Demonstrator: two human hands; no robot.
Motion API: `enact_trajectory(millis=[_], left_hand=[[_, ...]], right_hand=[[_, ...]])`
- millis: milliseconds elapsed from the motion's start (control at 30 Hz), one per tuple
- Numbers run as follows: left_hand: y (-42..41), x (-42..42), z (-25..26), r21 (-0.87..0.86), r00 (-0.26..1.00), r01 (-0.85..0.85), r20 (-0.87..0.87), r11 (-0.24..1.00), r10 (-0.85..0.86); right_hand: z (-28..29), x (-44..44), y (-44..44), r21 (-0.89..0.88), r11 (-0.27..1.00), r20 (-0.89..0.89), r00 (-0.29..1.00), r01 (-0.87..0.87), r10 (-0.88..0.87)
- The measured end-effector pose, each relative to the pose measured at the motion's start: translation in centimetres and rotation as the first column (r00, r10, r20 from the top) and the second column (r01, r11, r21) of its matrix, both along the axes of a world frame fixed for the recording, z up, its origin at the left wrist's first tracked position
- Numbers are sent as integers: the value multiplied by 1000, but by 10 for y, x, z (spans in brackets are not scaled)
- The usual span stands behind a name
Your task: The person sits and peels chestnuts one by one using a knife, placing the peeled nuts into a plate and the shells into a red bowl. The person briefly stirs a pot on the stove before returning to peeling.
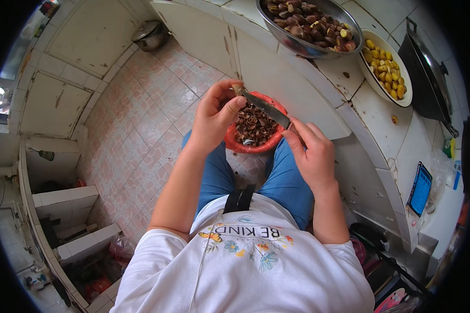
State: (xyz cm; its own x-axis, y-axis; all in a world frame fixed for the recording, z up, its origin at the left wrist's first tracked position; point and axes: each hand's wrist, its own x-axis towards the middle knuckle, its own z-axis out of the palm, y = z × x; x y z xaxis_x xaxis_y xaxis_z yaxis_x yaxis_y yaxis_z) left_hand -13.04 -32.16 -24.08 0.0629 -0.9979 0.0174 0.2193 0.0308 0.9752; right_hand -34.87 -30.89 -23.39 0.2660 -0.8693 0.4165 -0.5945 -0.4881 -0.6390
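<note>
My left hand [218, 113] pinches a partly peeled chestnut [239, 89] between thumb and fingers. In my right hand [312, 150] is a knife [268, 110] with a dark, stained blade; its tip reaches the chestnut. Below both hands, between my knees, sits a bin lined with a red plastic bag [274, 144], holding many brown chestnut shells [254, 123]. A steel bowl [272, 21] of brown chestnuts [309, 25] stands on the counter to the upper right. Beside it, an oval white dish [380, 88] holds peeled yellow chestnuts [387, 72].
A black lidded pan [427, 78] stands behind the dish on the tiled counter [360, 111]. A phone [420, 189] with a lit screen lies further right. White cabinet doors [274, 74] face me. A lidded metal pot [150, 36] rests on the floor, upper left.
</note>
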Motion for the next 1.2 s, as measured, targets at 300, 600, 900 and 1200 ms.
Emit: enact_trajectory(millis=[300,600,900,1200], left_hand=[[-1,0,-10,-92,981,-5,191,996,22],[2,3,-10,0,989,17,144,1000,-16],[9,-13,-18,80,972,117,193,990,-131],[8,-8,-11,172,908,396,-219,902,-356]], right_hand=[[-4,16,16,9,994,-66,992,105,-104],[-17,22,17,108,990,67,993,94,-101],[-14,15,-6,-60,984,-4,986,169,-170],[-23,31,-12,319,846,794,609,-428,8]])
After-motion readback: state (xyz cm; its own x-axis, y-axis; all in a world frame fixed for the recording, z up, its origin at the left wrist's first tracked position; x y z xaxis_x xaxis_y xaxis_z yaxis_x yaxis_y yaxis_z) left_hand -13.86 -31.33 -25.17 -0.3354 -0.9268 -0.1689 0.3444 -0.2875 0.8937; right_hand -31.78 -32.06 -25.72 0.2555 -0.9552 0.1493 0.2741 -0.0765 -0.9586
